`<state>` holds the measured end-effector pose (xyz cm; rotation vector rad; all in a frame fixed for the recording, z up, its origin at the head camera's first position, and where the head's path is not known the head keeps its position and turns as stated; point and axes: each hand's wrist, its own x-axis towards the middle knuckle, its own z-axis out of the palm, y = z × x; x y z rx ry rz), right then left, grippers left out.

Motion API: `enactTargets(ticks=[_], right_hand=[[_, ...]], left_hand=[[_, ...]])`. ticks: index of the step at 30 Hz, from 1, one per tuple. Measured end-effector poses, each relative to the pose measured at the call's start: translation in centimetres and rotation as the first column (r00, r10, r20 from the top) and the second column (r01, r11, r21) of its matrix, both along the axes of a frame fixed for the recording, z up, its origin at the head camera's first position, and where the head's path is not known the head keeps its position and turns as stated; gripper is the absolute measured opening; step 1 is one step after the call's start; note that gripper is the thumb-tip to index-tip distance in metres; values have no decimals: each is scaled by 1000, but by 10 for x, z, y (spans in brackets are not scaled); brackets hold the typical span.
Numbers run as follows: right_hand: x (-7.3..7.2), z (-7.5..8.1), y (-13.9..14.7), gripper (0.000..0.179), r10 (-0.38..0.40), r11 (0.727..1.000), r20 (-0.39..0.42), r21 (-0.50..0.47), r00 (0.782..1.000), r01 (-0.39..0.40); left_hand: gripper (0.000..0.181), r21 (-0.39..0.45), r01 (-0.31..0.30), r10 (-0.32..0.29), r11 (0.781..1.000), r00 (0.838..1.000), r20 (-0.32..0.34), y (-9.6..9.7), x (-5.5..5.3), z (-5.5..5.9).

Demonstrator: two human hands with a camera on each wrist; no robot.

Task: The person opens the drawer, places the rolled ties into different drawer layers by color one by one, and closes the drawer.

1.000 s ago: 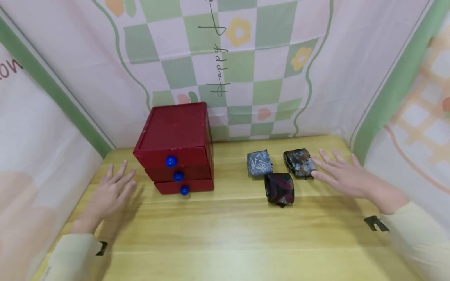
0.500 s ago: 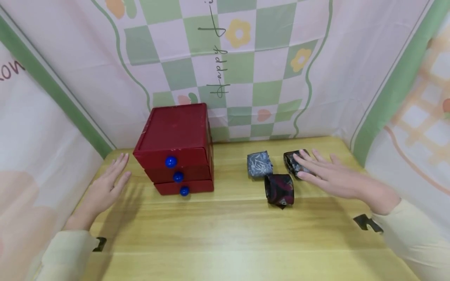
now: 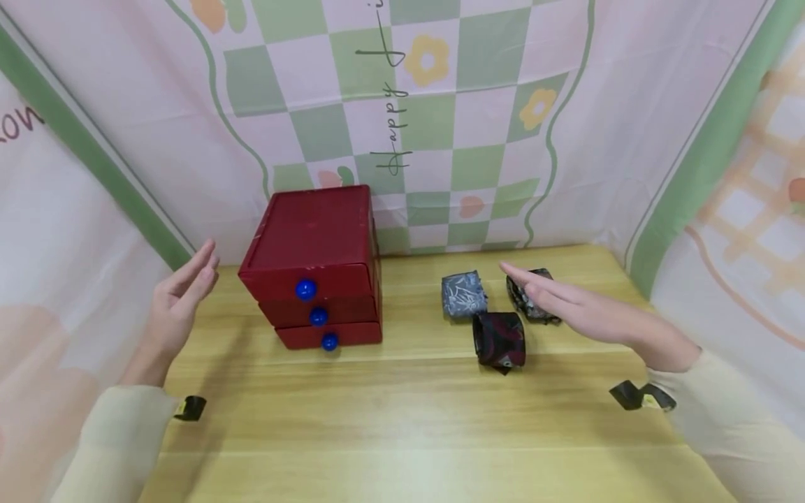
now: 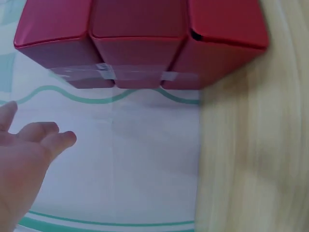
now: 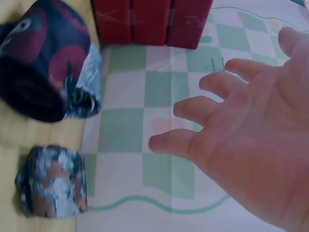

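My left hand (image 3: pixel 172 300) is raised left of a small red three-drawer cabinet (image 3: pixel 314 230) with round blue knobs, fingers extended, holding nothing. In the left wrist view, that hand (image 4: pixel 24 164) sits apart from the cabinet's side. On the right, my right hand (image 3: pixel 588 311) hovers with straight fingers, partly covering a rolled floral tie (image 3: pixel 541 272). Beside it lie a rolled grey-blue tie (image 3: pixel 464 295) with white leaf lines and a rolled black-and-burgundy tie (image 3: pixel 503 339). The right wrist view shows my fingers spread, away from the floral tie (image 5: pixel 58 183).
A light wooden table (image 3: pixel 390 419) bears everything. Behind it hangs a green-and-white checked cloth (image 3: pixel 428 119), and pale printed cloth encloses both sides. Black straps (image 3: pixel 191 407) hang at the cuffs.
Both hands have lifted and turned, with palms now facing inward. The right hand has also moved left over the floral tie. The cabinet and ties stay where they were.
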<state>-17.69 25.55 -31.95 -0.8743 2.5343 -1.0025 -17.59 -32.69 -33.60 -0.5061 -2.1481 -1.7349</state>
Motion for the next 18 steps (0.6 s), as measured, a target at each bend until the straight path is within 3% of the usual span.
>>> enactTargets(ticks=[2,5,11,15,18], right_hand=[[-1,2,-3,51,19,999,13,-36,1000,-19],[-4,4,-7,51,53,992,55,-120,997,-46],[-10,6,-20,52,169,939,186,-330,968,-100],[-14,4,-31,53,284,873,293,-472,913,-120],[-18,0,-44,54,360,824,380,-558,852,-99]], left_hand=[[44,119,85,-85,989,996,-5,1,-3,1],[42,237,181,-182,954,983,-20,2,-8,2],[42,320,293,-305,901,952,-11,4,-18,2],[46,308,345,-359,887,933,-11,9,-26,3],[47,283,342,-352,896,936,-16,13,-32,3]])
